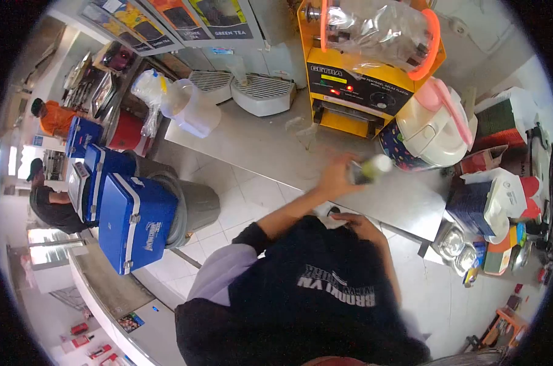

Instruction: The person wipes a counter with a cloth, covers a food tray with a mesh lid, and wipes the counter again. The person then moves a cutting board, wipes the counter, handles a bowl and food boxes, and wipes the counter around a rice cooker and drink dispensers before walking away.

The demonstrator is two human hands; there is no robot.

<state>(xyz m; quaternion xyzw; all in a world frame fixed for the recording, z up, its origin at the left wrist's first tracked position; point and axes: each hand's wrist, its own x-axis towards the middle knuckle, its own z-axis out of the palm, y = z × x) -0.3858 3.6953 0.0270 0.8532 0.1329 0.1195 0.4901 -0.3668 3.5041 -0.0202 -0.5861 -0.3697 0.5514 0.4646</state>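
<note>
While the left hand [334, 177] sits mid-frame with fingers wrapped round a blurry white-capped bottle [369, 169], the right hand [362, 224] below is loosely curled, can't tell if it grips anything; yellow sealer [356, 85] up top reads GETRA, dispenser label [228, 27] says GREEN TEA

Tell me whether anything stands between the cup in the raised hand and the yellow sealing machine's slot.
Nothing visible does. The left hand holds the cup above the steel counter, and the stretch of counter up to the machine looks bare. The rice cooker stands to one side, off that line.
</note>
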